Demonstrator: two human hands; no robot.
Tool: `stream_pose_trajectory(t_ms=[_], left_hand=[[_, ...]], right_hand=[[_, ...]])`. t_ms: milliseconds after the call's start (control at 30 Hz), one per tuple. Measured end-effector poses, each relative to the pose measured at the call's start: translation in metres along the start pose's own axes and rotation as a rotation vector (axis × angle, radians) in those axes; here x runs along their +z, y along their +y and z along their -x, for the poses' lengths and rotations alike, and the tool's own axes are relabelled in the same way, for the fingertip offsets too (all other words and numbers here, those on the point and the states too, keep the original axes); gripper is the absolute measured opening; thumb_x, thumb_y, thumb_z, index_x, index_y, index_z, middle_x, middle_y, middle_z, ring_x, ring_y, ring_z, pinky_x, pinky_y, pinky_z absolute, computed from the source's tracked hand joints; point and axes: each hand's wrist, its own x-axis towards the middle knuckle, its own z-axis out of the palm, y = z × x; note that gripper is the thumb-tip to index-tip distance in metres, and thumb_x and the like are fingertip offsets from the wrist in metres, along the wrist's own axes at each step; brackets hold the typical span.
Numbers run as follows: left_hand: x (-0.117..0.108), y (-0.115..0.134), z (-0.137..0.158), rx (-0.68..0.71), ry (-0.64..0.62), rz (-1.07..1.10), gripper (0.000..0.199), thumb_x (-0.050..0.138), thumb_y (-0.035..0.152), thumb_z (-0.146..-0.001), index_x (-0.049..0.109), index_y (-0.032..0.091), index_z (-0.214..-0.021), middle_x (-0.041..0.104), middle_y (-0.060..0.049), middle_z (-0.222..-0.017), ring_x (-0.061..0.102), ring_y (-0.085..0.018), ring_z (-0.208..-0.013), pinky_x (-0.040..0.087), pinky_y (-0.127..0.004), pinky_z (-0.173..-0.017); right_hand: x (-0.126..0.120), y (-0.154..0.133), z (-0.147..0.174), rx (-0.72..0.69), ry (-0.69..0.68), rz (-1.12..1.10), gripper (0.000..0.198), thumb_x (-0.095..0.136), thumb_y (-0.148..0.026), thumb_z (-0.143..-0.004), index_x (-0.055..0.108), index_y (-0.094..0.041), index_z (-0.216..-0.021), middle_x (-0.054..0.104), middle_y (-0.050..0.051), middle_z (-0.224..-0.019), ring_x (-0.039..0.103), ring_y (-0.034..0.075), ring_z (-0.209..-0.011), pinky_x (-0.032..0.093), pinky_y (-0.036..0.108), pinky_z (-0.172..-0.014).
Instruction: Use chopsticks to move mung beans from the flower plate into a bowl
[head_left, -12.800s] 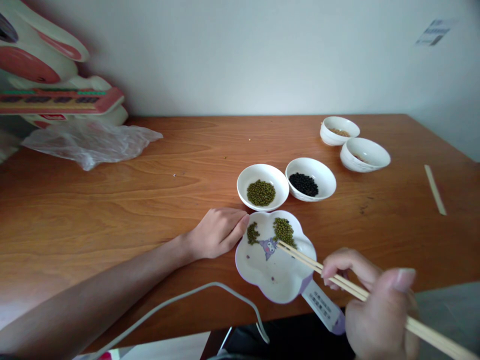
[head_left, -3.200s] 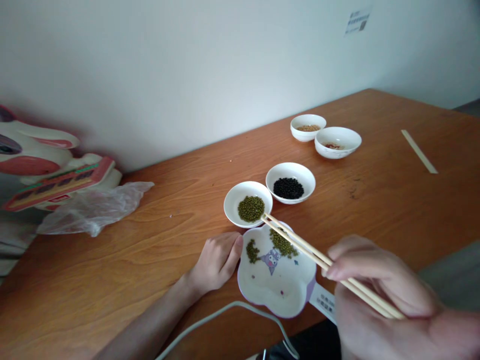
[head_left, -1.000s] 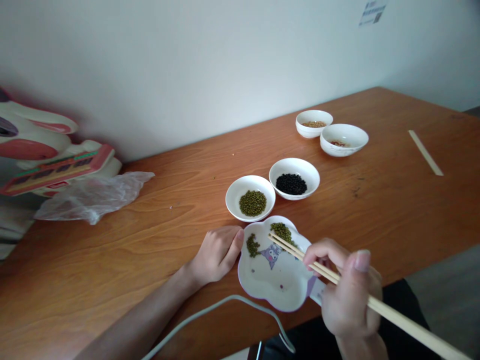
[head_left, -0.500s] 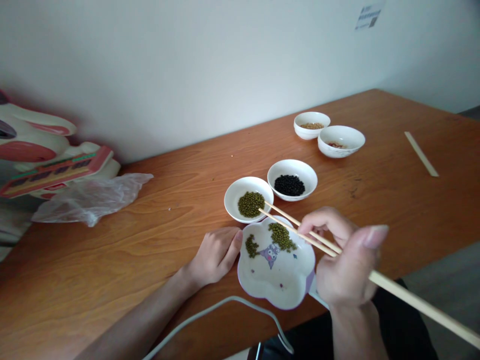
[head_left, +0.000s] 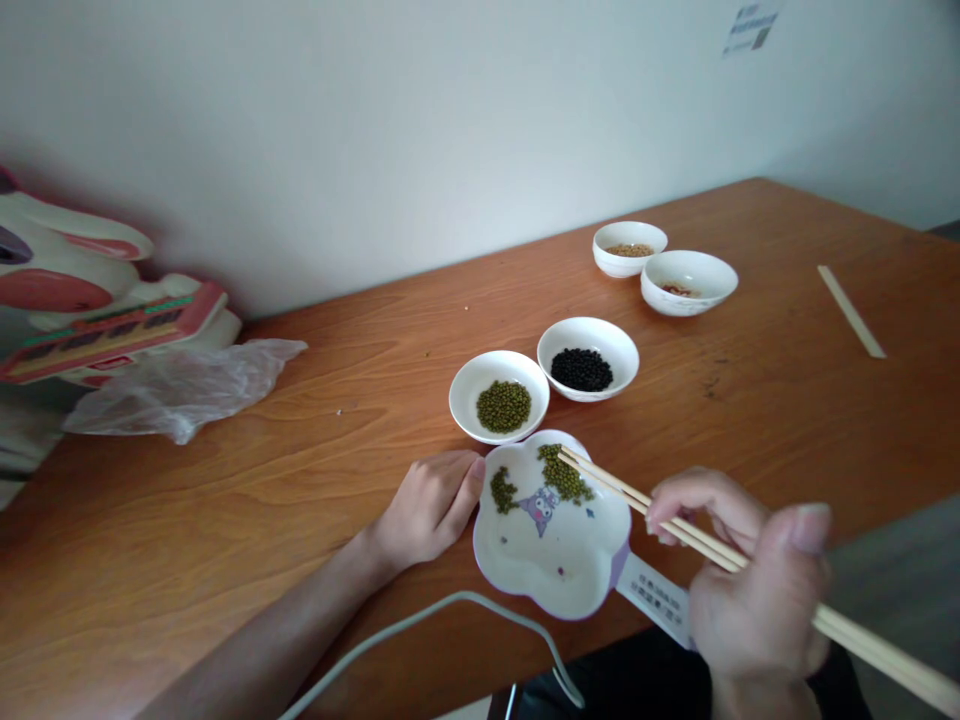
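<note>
My right hand (head_left: 757,570) is closed around a pair of wooden chopsticks (head_left: 637,495). Their tips, close together, are at the pile of green beans (head_left: 566,477) in a flower-shaped dish (head_left: 525,570) with a purple rim and a cartoon print. A smaller cluster of green beans lies at the dish's left side. My left hand (head_left: 431,505) rests on the table in a loose fist, its thumb side against the dish's left rim; its curled fingertips are hidden. Just behind the dish stand a white bowl of green beans (head_left: 465,395) and a white bowl of black beans (head_left: 626,365).
Farther back right are a bowl of tan grains (head_left: 604,255) and a bowl with reddish bits (head_left: 697,300). A flat wooden strip (head_left: 851,312) lies at right. At left sit a plastic bag (head_left: 195,385) and a toy keyboard (head_left: 127,325). A white cable (head_left: 442,603) crosses the front.
My right hand has drawn back to the right and toward me. The chopstick tips have gone from the green-bean bowl to the dish's pile and closed together. My left hand stays put.
</note>
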Motion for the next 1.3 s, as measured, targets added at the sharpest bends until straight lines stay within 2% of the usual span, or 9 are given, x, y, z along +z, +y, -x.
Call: stream_pose_trajectory(t_ms=[133,267,400,600,800,1033,1300], left_hand=[[0.0,0.001,0.0,-0.005,0.001,0.002,0.037,0.029,0.032,-0.114,0.041,0.021,-0.081,0.053,0.0,-0.076,0.048,-0.015,-0.068,0.039,-0.03,-0.071],[-0.001,0.0,0.0,0.013,-0.01,0.001,0.038,0.029,0.032,-0.114,0.044,0.021,-0.081,0.054,0.0,-0.078,0.05,-0.015,-0.07,0.041,-0.03,-0.073],[-0.001,0.0,0.0,0.003,0.007,-0.005,0.037,0.032,0.031,-0.113,0.047,0.02,-0.081,0.055,-0.001,-0.078,0.05,-0.014,-0.07,0.042,-0.029,-0.073],[-0.002,0.001,-0.001,0.021,0.034,0.005,0.036,0.034,0.028,-0.113,0.047,0.019,-0.08,0.056,0.0,-0.077,0.05,-0.013,-0.068,0.041,-0.027,-0.071],[-0.001,0.0,-0.001,0.013,0.018,0.004,0.036,0.032,0.03,-0.113,0.046,0.02,-0.082,0.057,-0.001,-0.079,0.051,-0.014,-0.07,0.042,-0.028,-0.073],[-0.001,-0.001,-0.001,0.025,0.016,-0.001,0.037,0.029,0.031,-0.114,0.045,0.02,-0.082,0.056,-0.001,-0.079,0.05,-0.014,-0.07,0.042,-0.029,-0.073],[-0.001,-0.001,-0.002,0.027,0.013,-0.004,0.037,0.029,0.031,-0.114,0.046,0.02,-0.083,0.057,-0.001,-0.079,0.051,-0.015,-0.071,0.043,-0.03,-0.074]], right_hand=[[0.013,-0.014,0.003,0.063,-0.057,-0.057,0.079,0.018,-0.064,-0.108,0.07,-0.021,-0.066,0.066,0.007,-0.062,0.063,0.02,-0.06,0.04,0.031,-0.05],[0.027,-0.026,0.006,0.154,-0.057,-0.085,0.075,0.021,-0.066,-0.108,0.065,-0.021,-0.067,0.059,0.004,-0.061,0.055,0.018,-0.06,0.037,0.033,-0.055],[0.027,-0.027,0.006,0.13,-0.072,-0.109,0.074,0.023,-0.066,-0.108,0.065,-0.02,-0.068,0.058,0.003,-0.061,0.054,0.018,-0.06,0.035,0.034,-0.057],[0.022,-0.019,0.003,0.123,-0.031,-0.03,0.075,0.023,-0.066,-0.108,0.067,-0.02,-0.068,0.063,0.005,-0.063,0.058,0.019,-0.063,0.04,0.034,-0.06],[0.024,-0.004,0.0,0.061,-0.113,0.023,0.078,0.022,-0.07,-0.107,0.071,-0.021,-0.072,0.065,0.003,-0.06,0.058,0.016,-0.054,0.04,0.029,-0.048],[0.032,-0.021,0.004,0.166,-0.109,0.062,0.074,0.024,-0.07,-0.107,0.068,-0.021,-0.074,0.061,0.003,-0.065,0.054,0.016,-0.061,0.037,0.033,-0.059],[0.035,-0.026,0.004,0.171,-0.094,0.074,0.073,0.026,-0.072,-0.105,0.068,-0.021,-0.074,0.062,0.003,-0.065,0.052,0.017,-0.062,0.037,0.033,-0.06]])
